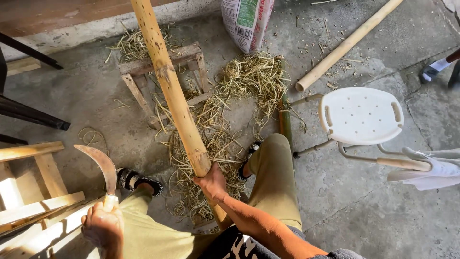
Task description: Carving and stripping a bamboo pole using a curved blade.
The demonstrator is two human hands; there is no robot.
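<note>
One white-green printed sack (247, 21) beyond bamboo pole (170, 91).

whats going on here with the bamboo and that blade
A seated person grips a thick bamboo pole with the right hand, holding it slanted up and away between their legs. The left hand holds a curved blade by its handle, lifted clear of the pole. A heap of thin straw-coloured shavings covers the concrete floor by the feet, around a small wooden stand. A white plastic stool and another pole sit off to the right.
</note>
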